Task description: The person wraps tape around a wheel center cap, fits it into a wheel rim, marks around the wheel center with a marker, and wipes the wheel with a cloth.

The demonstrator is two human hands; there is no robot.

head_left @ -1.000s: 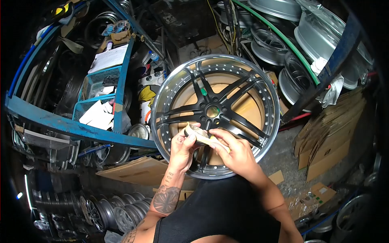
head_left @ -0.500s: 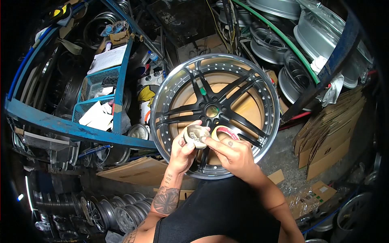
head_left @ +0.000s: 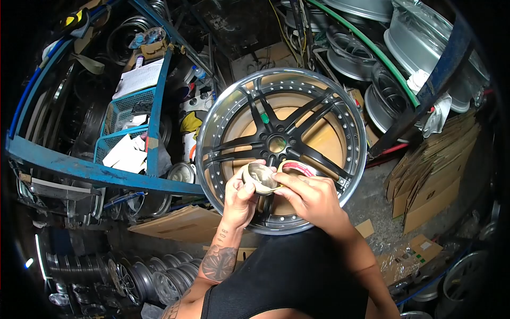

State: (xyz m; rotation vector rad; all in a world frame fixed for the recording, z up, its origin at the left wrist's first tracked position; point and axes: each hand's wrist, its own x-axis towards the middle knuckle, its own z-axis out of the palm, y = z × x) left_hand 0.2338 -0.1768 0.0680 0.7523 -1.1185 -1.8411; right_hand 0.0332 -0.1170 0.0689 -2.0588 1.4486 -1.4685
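My left hand (head_left: 240, 192) is wrapped round the side of a round, shallow, shiny metal-looking cap (head_left: 259, 175), held above the lower part of the wheel. Its silvery round surface faces up toward me. My right hand (head_left: 311, 195) is closed, thumb and fingertips pressed at the cap's right edge. A roll of masking tape (head_left: 297, 168) with a red-printed core is held in the same hand, partly hidden by its fingers. Beneath both hands lies a large wheel rim (head_left: 228, 146) with black double spokes, a polished lip and small bolts around it.
A blue metal rack (head_left: 106, 173) on the left holds teal baskets (head_left: 130, 101) and papers. Silver wheels (head_left: 353, 56) are stacked at the upper right behind a green bar (head_left: 372, 48). Flattened cardboard (head_left: 430, 175) leans at the right; more wheels (head_left: 167, 279) stand lower left.
The cap has tilted in my left hand, so its dark lettering no longer shows and a silvery surface does. My right fingers have shifted slightly right along its edge.
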